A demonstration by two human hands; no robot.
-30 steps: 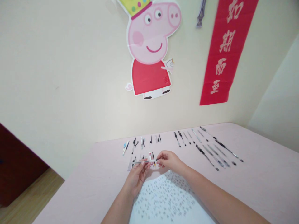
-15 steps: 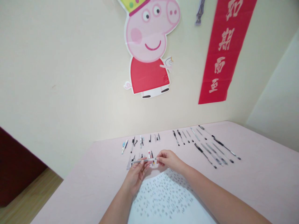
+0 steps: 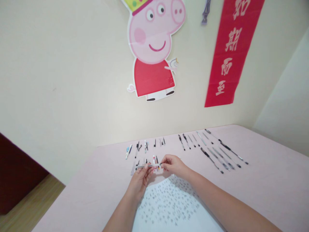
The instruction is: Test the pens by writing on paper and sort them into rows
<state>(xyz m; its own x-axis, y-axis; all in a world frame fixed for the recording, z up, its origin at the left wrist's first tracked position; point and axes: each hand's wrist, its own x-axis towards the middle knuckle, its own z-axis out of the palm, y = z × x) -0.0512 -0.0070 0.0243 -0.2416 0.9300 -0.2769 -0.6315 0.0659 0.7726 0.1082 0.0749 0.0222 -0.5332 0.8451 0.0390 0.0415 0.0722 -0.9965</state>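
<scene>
Both my hands hold one slim clear pen (image 3: 147,166) level above the pink table (image 3: 265,187). My left hand (image 3: 140,182) pinches the pen's middle from below. My right hand (image 3: 174,165) pinches its right end with closed fingertips. Under my wrists lies a white sheet (image 3: 169,206) covered with small dark marks. Just beyond the held pen lie several short pen parts (image 3: 154,159) in a row.
Several black and clear pens (image 3: 214,154) lie in rows at the right back of the table. More small pens and caps (image 3: 145,146) lie near the wall. A cartoon pig cutout (image 3: 154,51) and a red banner (image 3: 229,51) hang on the wall. Wooden floor shows at the lower left.
My hands keep the same grip on the pen. The view has tilted slightly, so everything sits a little lower-left than a second ago.
</scene>
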